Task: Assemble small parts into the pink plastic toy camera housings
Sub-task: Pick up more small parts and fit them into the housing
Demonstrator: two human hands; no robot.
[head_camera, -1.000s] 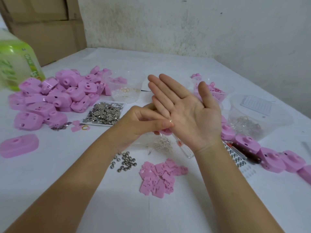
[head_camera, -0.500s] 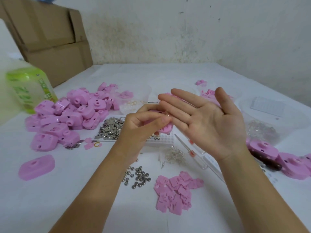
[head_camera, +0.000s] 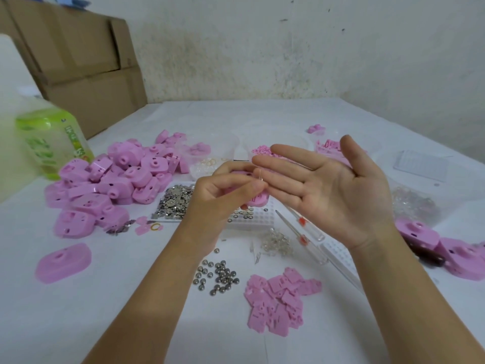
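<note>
My left hand (head_camera: 223, 198) is curled around a pink toy camera housing (head_camera: 258, 199), and its thumb and forefinger pinch a tiny clear part by the fingertips of my right hand. My right hand (head_camera: 333, 190) is held flat, palm up, fingers spread, with nothing in it. A big pile of pink housings (head_camera: 110, 179) lies at the left, and one single housing (head_camera: 63, 262) lies apart near the front left. More housings (head_camera: 446, 248) lie at the right edge.
On the white table lie a tray of small metal pieces (head_camera: 174, 202), steel balls (head_camera: 217, 277), flat pink plates (head_camera: 278, 300), a clear screwdriver (head_camera: 301, 227), clear tubs (head_camera: 417, 185), a green bottle (head_camera: 49, 143), and cardboard boxes (head_camera: 86, 69) at the back left.
The view has tilted up and my hands sit lower and nearer. My left fingers have slid from my right palm out to its fingertips, still pinching the small part.
</note>
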